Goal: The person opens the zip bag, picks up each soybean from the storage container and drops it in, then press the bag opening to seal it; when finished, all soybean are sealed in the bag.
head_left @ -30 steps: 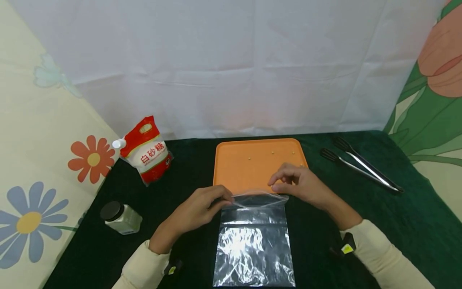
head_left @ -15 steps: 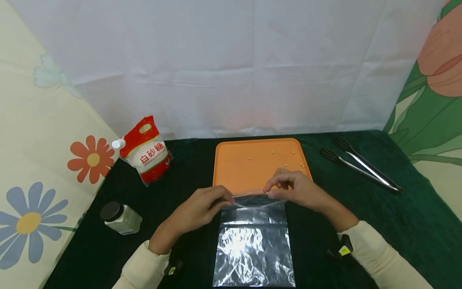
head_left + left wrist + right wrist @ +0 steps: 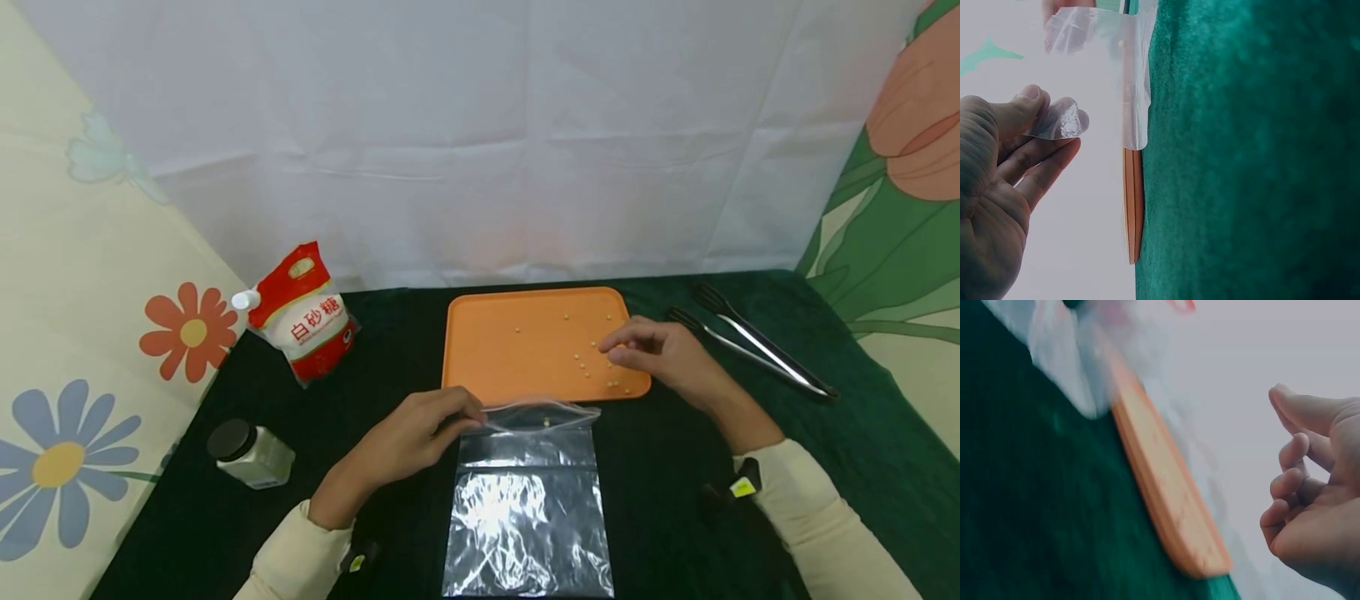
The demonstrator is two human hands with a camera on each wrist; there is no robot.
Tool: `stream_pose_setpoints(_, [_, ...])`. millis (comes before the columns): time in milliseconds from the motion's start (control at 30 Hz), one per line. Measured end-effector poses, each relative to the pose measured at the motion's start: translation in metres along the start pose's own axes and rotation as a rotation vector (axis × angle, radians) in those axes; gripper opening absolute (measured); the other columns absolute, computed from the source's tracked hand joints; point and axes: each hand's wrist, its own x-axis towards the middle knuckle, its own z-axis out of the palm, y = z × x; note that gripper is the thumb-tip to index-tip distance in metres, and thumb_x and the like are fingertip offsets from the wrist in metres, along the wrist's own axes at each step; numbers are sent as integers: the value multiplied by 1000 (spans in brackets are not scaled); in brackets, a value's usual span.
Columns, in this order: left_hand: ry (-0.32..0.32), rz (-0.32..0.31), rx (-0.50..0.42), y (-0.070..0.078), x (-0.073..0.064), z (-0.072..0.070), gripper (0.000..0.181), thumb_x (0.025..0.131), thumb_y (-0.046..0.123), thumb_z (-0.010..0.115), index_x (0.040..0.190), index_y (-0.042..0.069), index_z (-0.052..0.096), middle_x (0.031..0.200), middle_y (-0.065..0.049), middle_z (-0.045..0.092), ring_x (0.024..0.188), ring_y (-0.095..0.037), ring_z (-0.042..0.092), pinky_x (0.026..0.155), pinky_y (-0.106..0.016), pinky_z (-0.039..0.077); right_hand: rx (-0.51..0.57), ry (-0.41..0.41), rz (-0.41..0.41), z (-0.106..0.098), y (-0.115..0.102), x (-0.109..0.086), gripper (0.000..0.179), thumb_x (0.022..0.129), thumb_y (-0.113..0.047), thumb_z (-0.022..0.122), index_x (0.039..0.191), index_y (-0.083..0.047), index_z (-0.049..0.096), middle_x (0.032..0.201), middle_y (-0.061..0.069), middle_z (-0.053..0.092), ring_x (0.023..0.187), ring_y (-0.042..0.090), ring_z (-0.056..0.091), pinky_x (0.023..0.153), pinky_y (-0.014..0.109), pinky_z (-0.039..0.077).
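Observation:
A clear zip-lock bag [image 3: 528, 508] lies flat on the dark green cloth, its top rim bowed apart. My left hand [image 3: 423, 425] pinches the rim's left corner between thumb and fingers; the left wrist view shows the plastic film [image 3: 1063, 122] in that grip. Inside the bag's mouth is a small yellow bean [image 3: 547, 422]. Several more beans [image 3: 586, 374] are scattered on the orange tray [image 3: 487, 358], mostly on its right half. Over the tray's right side hovers my right hand [image 3: 663, 358], fingers loosely bent, with nothing showing between thumb and forefinger [image 3: 1307, 440].
A red and white sugar bag [image 3: 311, 317] with a white cap leans at the back left. Nearer on the left lies a clear jar [image 3: 262, 458] with a black lid, tilted on its side. Metal tongs [image 3: 757, 346] with dark ends lie right of the tray.
My right hand came to the bag's mouth, then moved away right and back over the tray. A bean now shows inside the bag's mouth. My left hand kept its place.

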Motion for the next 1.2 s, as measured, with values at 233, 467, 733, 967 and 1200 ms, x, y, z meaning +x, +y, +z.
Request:
stream_pose_setpoints(233, [0, 14, 2, -1, -1, 1, 20, 95, 2, 67, 108, 17, 63, 105, 8, 66, 94, -10, 67, 82, -23, 57, -232, -26, 128, -21, 25, -2, 20, 93, -34, 74, 105, -18, 76, 97, 4, 63, 82, 23, 51, 65, 29, 46])
stream_pose_setpoints(467, [-11, 3, 7, -1, -1, 1, 16, 97, 7, 66, 108, 17, 63, 105, 7, 67, 93, -10, 66, 82, -23, 57, -380, -116, 192, -20, 29, 2, 11, 88, -27, 80, 94, -19, 77, 91, 1, 62, 82, 21, 53, 69, 34, 46])
stream_pose_setpoints(733, [-16, 19, 14, -1, -1, 1, 11, 99, 10, 64, 108, 15, 63, 105, 2, 68, 92, -12, 67, 80, -23, 57, -470, -145, 196, -12, 23, 1, 5, 87, -23, 80, 90, -20, 77, 88, 1, 57, 79, 19, 51, 67, 34, 44])
stream_pose_setpoints(967, [-14, 35, 25, -1, -1, 1, 9, 99, 11, 64, 108, 14, 63, 104, 3, 68, 92, -11, 67, 80, -23, 57, -577, -131, 120, -5, 17, 5, 7, 85, -19, 82, 83, -21, 76, 82, -1, 55, 75, 17, 49, 64, 34, 42])
stream_pose_setpoints(1200, [-16, 53, 8, -2, 0, 1, 9, 100, 11, 63, 108, 14, 62, 104, 2, 68, 92, -12, 67, 81, -23, 57, -611, -112, 118, -5, 19, 6, 7, 86, -19, 82, 83, -22, 76, 84, -1, 55, 75, 17, 48, 64, 33, 41])
